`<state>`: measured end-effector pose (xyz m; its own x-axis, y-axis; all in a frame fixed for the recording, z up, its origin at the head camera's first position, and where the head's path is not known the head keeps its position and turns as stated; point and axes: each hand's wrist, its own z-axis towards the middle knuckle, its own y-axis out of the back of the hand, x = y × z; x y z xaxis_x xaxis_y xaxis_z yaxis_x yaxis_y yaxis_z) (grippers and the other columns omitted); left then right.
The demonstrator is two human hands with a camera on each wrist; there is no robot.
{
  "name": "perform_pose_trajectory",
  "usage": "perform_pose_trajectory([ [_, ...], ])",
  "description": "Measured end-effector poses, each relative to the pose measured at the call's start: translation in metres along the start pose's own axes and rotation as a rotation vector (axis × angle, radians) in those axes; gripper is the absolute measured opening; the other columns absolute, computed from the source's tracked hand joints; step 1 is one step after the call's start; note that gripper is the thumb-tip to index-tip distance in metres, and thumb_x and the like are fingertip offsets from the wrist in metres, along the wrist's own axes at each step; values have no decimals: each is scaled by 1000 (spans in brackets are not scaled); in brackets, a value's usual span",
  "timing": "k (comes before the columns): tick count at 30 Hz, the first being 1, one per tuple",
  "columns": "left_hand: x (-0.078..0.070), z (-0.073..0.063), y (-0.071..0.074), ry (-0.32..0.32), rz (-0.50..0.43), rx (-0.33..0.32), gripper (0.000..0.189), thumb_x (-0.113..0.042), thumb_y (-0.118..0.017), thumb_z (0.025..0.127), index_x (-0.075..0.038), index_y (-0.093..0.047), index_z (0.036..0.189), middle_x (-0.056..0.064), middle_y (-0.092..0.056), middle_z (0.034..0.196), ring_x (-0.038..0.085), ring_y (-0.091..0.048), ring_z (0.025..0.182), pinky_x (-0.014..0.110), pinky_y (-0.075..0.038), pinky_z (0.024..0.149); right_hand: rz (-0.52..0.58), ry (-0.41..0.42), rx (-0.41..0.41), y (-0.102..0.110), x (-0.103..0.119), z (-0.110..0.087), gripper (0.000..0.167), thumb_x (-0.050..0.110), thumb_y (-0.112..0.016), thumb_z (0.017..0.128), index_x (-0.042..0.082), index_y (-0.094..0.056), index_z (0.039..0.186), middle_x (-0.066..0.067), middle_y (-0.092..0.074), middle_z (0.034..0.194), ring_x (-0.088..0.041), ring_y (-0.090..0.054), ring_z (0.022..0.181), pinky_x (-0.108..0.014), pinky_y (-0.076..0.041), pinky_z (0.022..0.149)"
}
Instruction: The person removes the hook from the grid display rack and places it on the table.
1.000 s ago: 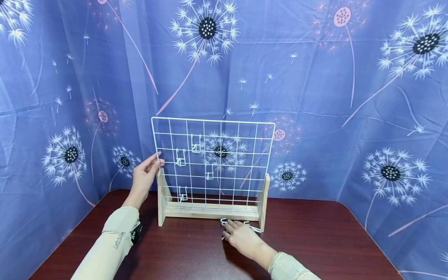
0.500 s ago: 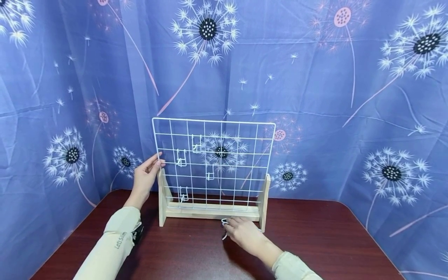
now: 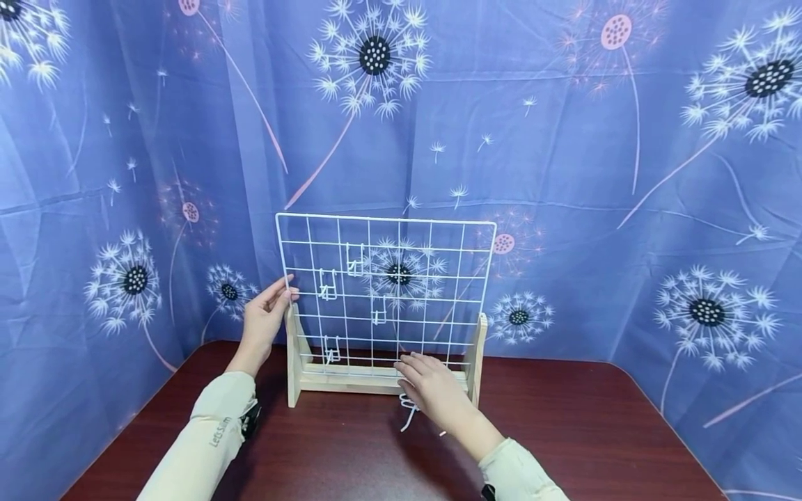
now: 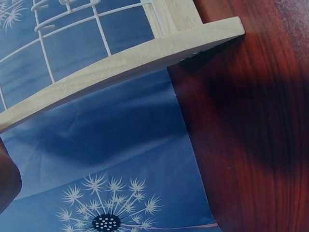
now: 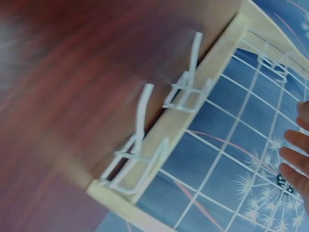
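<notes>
A white wire grid panel [image 3: 401,296] stands upright in a pale wooden stand [image 3: 351,383]. My left hand [image 3: 264,323] pinches the panel's left edge just above the stand's left post. Several white wire hooks [image 3: 327,287] hang on the panel, mostly towards its left side. In front of the panel's lower right part is my right hand [image 3: 432,390], fingers extended with nothing seen between them. Below it, two loose white hooks [image 5: 140,118] lie by the stand's base in the right wrist view; in the head view this hand partly covers them.
The stand rests on a dark red-brown wooden table [image 3: 564,431] with rounded back corners. Close behind the table hangs a blue curtain [image 3: 564,174] printed with dandelions.
My right hand has risen from the loose hooks towards the lower right of the panel, leaving them on the table. The left hand keeps its hold on the panel's edge.
</notes>
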<state>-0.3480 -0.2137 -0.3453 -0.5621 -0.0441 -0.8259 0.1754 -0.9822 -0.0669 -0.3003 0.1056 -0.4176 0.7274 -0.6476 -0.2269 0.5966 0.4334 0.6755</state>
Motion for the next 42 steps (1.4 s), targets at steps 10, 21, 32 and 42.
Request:
perform_pose_trajectory([
  [10, -3, -2, -2, -6, 21, 2, 35, 0, -52, 97, 6, -54, 132, 37, -58, 113, 7, -68, 88, 15, -52, 82, 46, -70, -97, 9, 1, 21, 33, 15, -74, 83, 4, -68, 113, -12, -68, 113, -29, -63, 107, -41, -49, 95],
  [21, 0, -1, -2, -12, -25, -13, 34, 2, -53, 96, 7, -55, 130, 2, -72, 95, 5, -68, 86, 15, -52, 81, 101, -93, -202, 9, 0, 40, 43, 9, -75, 81, 0, -62, 122, -16, -64, 121, -32, -60, 112, -44, -47, 98],
  [32, 0, 0, -2, 1, -25, -22, 34, 1, -54, 96, 7, -55, 130, 10, -72, 99, 6, -68, 86, 15, -52, 80, 96, -106, -231, 1, 0, 59, 45, 8, -75, 82, 1, -61, 124, -18, -61, 124, -33, -58, 117, -45, -48, 98],
  [42, -1, -1, -3, 1, -6, -20, 35, 1, -54, 96, 6, -55, 130, 15, -71, 101, 6, -68, 86, 15, -52, 81, 76, -123, -172, -7, 1, 63, 43, 11, -71, 86, 3, -60, 126, -16, -61, 126, -32, -57, 118, -45, -47, 99],
])
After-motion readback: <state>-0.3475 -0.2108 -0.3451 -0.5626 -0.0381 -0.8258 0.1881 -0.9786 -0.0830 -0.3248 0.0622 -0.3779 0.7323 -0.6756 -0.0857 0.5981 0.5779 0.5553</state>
